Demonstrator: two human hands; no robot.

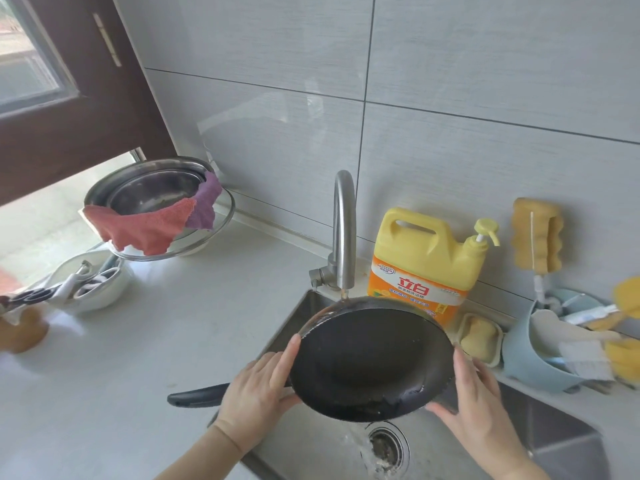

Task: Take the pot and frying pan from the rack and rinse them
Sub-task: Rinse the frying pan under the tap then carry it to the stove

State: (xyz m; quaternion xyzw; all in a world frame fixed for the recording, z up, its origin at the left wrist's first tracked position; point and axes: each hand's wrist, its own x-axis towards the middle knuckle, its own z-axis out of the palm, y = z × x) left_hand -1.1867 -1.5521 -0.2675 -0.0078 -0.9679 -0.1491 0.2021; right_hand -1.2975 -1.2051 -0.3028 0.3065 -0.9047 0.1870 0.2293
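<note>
Frying pan [370,362] tilted under the faucet [343,233]; we gripped its rim with left hand [256,396] and right hand [474,407].

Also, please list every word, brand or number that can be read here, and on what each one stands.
"立白": large white characters on the orange label of the yellow detergent bottle.
Smaller lines under the brand on that label: too blurred to read.
Small oval logo above the brand: unreadable.
Nothing else carries text.
</note>
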